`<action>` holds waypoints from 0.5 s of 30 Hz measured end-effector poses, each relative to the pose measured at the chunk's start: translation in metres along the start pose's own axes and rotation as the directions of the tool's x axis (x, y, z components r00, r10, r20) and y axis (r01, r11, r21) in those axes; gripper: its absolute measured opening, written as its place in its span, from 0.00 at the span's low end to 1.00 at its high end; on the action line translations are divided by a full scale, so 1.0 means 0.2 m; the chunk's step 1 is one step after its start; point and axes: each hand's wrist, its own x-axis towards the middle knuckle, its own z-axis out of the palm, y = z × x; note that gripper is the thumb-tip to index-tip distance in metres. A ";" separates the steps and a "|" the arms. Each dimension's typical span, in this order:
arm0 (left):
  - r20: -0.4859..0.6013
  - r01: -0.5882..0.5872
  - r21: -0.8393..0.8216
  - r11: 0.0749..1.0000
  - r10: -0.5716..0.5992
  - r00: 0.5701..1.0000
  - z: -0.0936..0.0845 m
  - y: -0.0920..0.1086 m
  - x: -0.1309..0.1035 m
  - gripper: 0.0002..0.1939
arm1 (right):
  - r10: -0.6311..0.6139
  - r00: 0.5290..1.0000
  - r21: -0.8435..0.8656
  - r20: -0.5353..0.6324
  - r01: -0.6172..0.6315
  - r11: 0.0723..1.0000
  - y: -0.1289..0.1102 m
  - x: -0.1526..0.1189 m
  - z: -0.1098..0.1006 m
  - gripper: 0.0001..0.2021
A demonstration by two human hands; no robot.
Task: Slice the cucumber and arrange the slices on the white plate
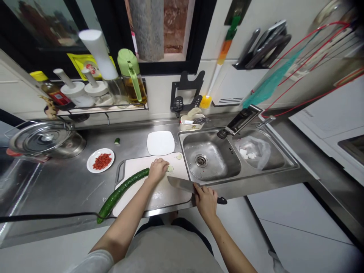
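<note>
A long green cucumber [122, 192] lies across the left part of the white cutting board [167, 195], its lower end past the board's edge. My left hand [158, 169] is over the board beside the cucumber's cut end, fingers together near a thin cucumber slice [170, 168]; whether they pinch anything is hidden. Another slice [179, 156] lies at the board's upper right corner. My right hand [206, 200] is wrapped round the black handle of a knife [182, 184], whose blade points left over the board, low and apart from the slices.
Behind the board sits a white square plate [160, 143]. To the left are a round plate of red pieces [88, 163], a cucumber stub [117, 140] and a lidded pot [68, 146]. The sink [212, 159] adjoins the board's right side. A dark cable [57, 216] crosses the lower left.
</note>
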 end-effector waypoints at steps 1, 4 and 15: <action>-0.046 0.018 -0.028 0.999 -0.019 0.999 -0.02 -0.02 -0.02 0.10 | 0.016 1.000 0.027 -0.010 -0.016 0.999 0.01 0.00 0.00 0.20; -0.192 0.062 -0.098 0.993 -0.080 0.978 -0.11 -0.11 -0.10 0.11 | 0.044 0.999 0.154 -0.032 -0.039 0.987 0.02 0.01 0.01 0.18; -0.215 -0.065 0.003 0.998 0.064 0.975 -0.30 -0.41 -0.35 0.13 | -0.095 0.947 0.297 0.307 0.000 0.955 -0.37 0.14 -0.08 0.16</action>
